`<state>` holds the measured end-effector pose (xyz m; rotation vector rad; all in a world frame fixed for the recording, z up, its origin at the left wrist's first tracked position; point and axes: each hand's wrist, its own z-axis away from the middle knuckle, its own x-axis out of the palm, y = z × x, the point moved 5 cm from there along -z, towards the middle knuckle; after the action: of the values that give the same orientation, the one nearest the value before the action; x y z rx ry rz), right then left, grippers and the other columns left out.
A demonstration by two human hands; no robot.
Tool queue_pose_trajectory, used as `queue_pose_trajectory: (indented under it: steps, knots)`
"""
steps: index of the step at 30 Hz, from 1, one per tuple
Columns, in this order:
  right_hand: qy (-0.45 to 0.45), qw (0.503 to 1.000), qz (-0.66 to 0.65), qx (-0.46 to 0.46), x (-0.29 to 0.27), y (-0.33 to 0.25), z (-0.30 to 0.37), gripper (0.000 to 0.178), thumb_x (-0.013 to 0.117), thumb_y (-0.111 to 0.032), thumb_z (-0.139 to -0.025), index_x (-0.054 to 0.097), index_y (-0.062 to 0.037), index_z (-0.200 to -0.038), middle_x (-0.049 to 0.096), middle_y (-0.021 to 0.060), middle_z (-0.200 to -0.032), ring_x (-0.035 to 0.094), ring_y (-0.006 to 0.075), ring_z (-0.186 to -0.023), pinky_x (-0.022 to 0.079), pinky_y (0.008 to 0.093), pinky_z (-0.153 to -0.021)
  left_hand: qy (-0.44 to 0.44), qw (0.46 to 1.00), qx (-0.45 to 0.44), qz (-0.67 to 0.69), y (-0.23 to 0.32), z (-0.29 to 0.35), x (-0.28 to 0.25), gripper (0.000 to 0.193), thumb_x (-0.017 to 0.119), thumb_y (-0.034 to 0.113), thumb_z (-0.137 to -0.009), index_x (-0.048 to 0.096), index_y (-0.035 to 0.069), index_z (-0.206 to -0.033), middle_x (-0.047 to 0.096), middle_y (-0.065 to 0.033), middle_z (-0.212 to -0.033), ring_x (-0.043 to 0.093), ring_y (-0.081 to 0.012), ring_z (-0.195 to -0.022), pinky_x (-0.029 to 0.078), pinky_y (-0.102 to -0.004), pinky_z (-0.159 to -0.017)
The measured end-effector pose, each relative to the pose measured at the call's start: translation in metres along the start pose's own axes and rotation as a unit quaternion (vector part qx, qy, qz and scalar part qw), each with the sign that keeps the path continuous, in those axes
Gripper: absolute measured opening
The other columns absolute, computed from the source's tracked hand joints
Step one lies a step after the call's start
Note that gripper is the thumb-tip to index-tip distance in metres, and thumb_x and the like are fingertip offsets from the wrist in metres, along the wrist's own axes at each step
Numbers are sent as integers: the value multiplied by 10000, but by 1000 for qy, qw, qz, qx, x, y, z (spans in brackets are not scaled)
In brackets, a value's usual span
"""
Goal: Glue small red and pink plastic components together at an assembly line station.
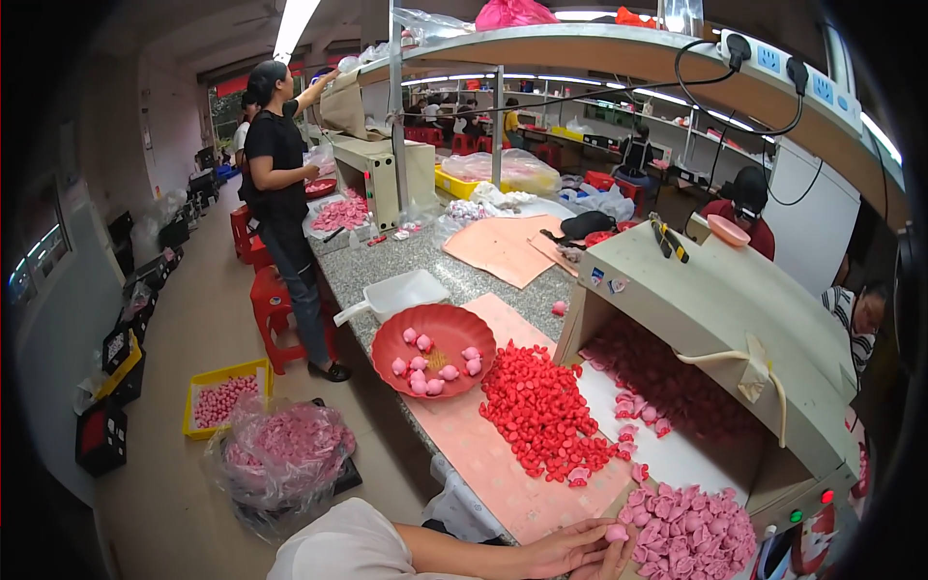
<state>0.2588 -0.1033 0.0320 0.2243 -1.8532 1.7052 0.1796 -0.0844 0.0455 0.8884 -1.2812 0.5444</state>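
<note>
Low in the picture, my left hand (563, 551) reaches in from a white sleeve, its fingers closed at a small round pink plastic piece (617, 533). Beside it, my right hand (615, 559) is partly cut off by the lower edge and pinches the same piece. Just right of my hands lies a heap of pink petal-like shells (691, 532). Beyond them a pile of small red plastic parts (541, 411) covers part of a pink sheet (483, 469). A red scalloped bowl (396, 338) to its left holds several finished-looking round pink pieces.
A beige box-shaped machine (715, 300) stands at the right, with pliers (669, 240) on top and red parts inside. A white scoop (401, 293) lies behind the bowl. On the floor are a yellow crate (198, 430) and a bagged pink pile (285, 449). A person (280, 184) stands at the far left.
</note>
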Motion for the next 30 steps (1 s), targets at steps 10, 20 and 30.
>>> queue_pose_trajectory:
  steps: [10,20,30]
  knots:
    - [-4,1000,-7,-7,5,1,3,266,526,-184,-914,488,-20,-1121,548,95,-1057,531,190,-965,442,303,-832,33,999,12,-5,-2,0,-14,294,548,134,-908,489,34,-1178,528,-97,-1172,505,-217,-1128,429,-341,-984]
    - [14,999,-18,24,-5,11,12,262,536,-175,-911,477,-23,-1115,555,101,-1044,548,199,-950,463,301,-813,4,1000,21,-9,-5,11,-16,310,540,151,-916,473,15,-1186,525,-101,-1174,505,-222,-1131,422,-335,-993]
    - [-11,999,-46,19,-6,22,-1,256,524,-156,-918,470,-24,-1131,555,106,-1057,543,215,-973,444,336,-872,-38,997,-14,69,-11,-11,-58,276,479,142,-946,475,16,-1192,504,-86,-1216,481,-172,-1175,398,-286,-1034]
